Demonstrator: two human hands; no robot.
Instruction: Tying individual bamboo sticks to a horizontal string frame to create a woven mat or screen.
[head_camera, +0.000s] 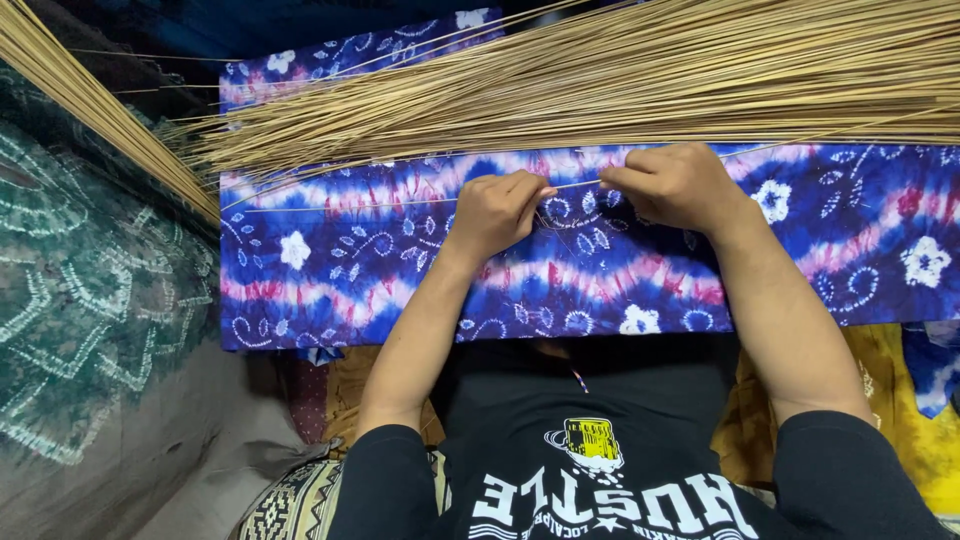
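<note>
A thin straw-coloured stick (350, 202) lies sideways across a blue, pink and white patterned cloth (330, 260). My left hand (497, 210) pinches this stick near its middle, fingers closed on it. My right hand (676, 184) grips the same stick just to the right, thumb and fingers pressed together. The two hands almost touch. A large bundle of the same thin sticks (600, 80) lies just beyond the hands, spread over the far edge of the cloth.
A second bundle of sticks (90, 110) slants across the upper left. A dark green patterned cloth (90, 300) covers the left side. Yellow fabric (900, 420) lies at the lower right. My black shirt (600, 460) fills the bottom.
</note>
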